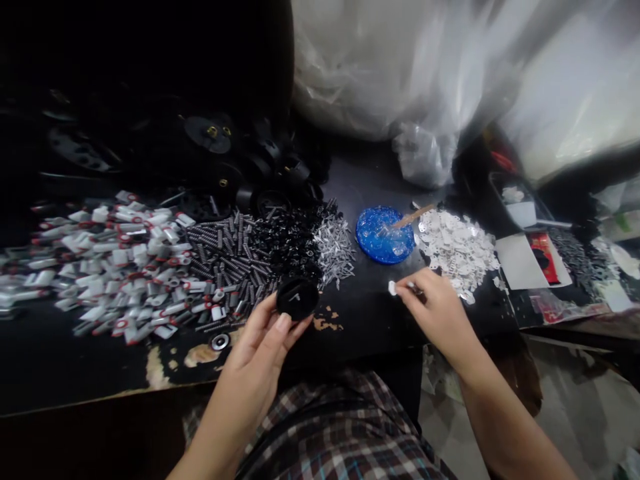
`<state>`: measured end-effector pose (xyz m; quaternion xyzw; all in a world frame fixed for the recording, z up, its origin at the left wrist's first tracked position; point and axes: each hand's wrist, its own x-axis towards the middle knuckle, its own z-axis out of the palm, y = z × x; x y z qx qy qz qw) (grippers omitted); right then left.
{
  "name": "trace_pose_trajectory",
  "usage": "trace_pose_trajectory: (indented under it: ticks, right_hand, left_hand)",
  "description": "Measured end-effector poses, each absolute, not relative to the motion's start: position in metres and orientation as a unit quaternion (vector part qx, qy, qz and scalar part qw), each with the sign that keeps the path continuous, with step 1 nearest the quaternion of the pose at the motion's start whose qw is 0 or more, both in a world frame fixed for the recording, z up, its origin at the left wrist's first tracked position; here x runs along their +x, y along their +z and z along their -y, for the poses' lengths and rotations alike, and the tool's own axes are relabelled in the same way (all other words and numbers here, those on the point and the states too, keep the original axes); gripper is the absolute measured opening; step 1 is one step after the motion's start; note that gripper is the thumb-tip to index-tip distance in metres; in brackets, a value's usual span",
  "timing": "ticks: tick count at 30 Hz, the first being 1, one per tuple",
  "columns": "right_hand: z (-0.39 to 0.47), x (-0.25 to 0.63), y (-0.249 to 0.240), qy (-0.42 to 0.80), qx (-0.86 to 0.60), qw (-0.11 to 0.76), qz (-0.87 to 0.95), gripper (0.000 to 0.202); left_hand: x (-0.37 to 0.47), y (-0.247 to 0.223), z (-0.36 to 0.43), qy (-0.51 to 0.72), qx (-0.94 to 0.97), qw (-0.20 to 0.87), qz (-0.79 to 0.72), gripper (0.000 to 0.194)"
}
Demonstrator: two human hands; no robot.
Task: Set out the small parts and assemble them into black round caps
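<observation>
My left hand [265, 340] holds a round black part [297, 299] by its edge, over the front of the black table [370, 320]. A small light mark or piece shows on the part's dark face. Between the thumb and fingers of my right hand [431, 303] is a small white piece [393, 288]. Behind that hand lies a pile of flat white pieces [457, 247]. The blue round dish [377, 253] with a wooden stick [414, 215] across it stands between the hands, farther back.
White-and-red parts [135, 267] are heaped at the left, beside springs [230, 250], small black parts [287, 243] and small silver pieces [334, 247]. Larger black housings [210, 133] sit behind. Plastic bags [425, 147] hang over the back. A red-and-white box [545, 260] lies right.
</observation>
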<state>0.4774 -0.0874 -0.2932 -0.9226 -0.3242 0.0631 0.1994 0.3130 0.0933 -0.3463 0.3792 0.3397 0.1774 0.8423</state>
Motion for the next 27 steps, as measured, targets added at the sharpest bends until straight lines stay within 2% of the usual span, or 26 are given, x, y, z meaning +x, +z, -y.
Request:
trace_pose_trajectory:
  ticks: [4,7,10,16,23,27]
  right_hand:
    - [0.055,0.441,-0.289,0.182,-0.851,0.327,0.369,0.009]
    - [0.039,0.423,-0.294,0.162,-0.827,0.365,0.396,0.007]
    - [0.035,0.419,-0.302,0.107,-0.808,0.365,0.449,0.004]
    - [0.034,0.425,-0.305,0.080,-0.788,0.340,0.507,0.006]
    - [0.029,0.420,-0.301,0.038,-0.789,0.329,0.518,0.006]
    - [0.025,0.421,-0.300,0.028,-0.792,0.332,0.512,0.006]
  left_hand:
    - [0.314,-0.331,-0.078,0.095,0.284,0.896,-0.328,0.032]
    - [0.312,-0.325,-0.079,0.057,0.254,0.909,-0.324,0.030]
    - [0.309,-0.325,-0.088,0.062,0.239,0.911,-0.332,0.028]
    - [0.312,-0.332,-0.096,0.068,0.233,0.909,-0.339,0.028]
    - [0.309,-0.336,-0.088,0.088,0.310,0.883,-0.343,0.036]
    - [0.306,-0.340,-0.087,0.083,0.348,0.878,-0.317,0.033]
